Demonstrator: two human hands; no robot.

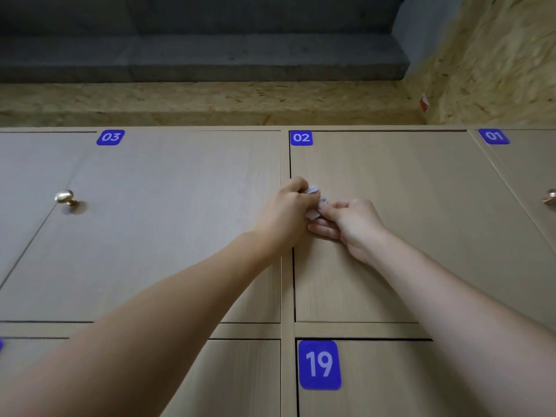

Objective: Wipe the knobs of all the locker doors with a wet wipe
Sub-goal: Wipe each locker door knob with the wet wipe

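just wet wipe (314, 203) between both hands

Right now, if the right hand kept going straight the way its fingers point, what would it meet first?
The right hand points left, so it would first meet the wet wipe it already pinches, then the left hand just beyond. Door 02's knob is hidden; depth is unclear.

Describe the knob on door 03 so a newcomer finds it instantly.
Top row of pale wood lockers, door with the blue 03 label, left of both hands. Its knob is round, shiny brass, at the door's left side, fully exposed, whereas locker 01's knob is cut by the frame edge.
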